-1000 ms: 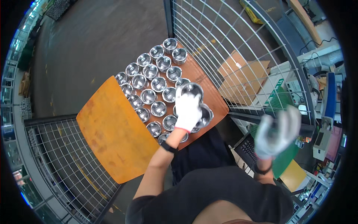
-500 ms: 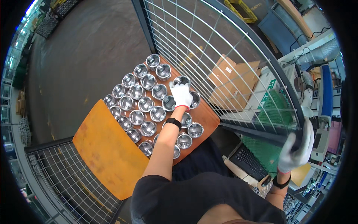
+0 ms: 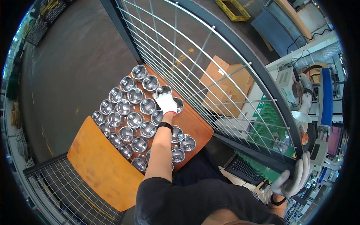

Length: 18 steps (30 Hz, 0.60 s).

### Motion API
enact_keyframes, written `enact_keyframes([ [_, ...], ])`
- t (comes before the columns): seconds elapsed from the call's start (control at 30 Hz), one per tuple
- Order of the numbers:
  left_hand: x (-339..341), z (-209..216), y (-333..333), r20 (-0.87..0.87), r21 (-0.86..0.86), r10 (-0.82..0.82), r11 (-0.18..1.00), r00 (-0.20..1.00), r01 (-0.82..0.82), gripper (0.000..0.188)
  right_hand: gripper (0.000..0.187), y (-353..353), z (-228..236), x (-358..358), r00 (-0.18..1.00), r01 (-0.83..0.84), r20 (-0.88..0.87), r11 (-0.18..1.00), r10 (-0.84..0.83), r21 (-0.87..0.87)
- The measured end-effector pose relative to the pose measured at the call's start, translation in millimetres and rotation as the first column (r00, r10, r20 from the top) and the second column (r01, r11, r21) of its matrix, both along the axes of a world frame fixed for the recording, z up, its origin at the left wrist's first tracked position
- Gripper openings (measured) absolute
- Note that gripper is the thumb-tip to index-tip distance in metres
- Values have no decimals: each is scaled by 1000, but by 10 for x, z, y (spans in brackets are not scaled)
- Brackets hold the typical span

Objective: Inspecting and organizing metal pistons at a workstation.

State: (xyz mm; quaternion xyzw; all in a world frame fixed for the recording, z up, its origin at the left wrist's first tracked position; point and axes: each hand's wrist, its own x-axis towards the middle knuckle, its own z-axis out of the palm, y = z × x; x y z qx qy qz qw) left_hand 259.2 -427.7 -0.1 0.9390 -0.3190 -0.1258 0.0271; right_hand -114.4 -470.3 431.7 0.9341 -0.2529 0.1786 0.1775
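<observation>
While the left hand (image 3: 165,103) is touching a metal cup (image 3: 164,89) nearer the mesh fence (image 3: 258,62) than a second ago, grip unclear, the cup is standing upright on the board (image 3: 200,129), mouth facing up; the right hand (image 3: 293,179) is staying open.

Head view: wide fisheye, above and behind left hand (image 3: 165,103), facing steeply down; fairly near it, dark shirt (image 3: 202,197) behind hand, floor (image 3: 82,48) beyond.

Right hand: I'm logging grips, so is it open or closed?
Open: the right hand has its gloved fingers extended and its thumb apart.
</observation>
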Motion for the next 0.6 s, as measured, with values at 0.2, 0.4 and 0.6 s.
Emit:
enact_keyframes([
  [0.2, -312, 612, 231, 175, -268, 53, 963, 983, -4, 70, 35, 16, -4, 105, 994, -1, 112, 1000, 3, -21],
  [0.4, -974, 1562, 1264, -51, -618, -177, 778, 983, 108, 42, 32, 18, 41, 297, 954, -78, 280, 991, 107, -112],
  [0.6, -1249, 3241, 2643, 28, -853, -190, 507, 981, 123, 42, 41, 228, 150, 89, 934, -156, 326, 988, 148, -1],
])
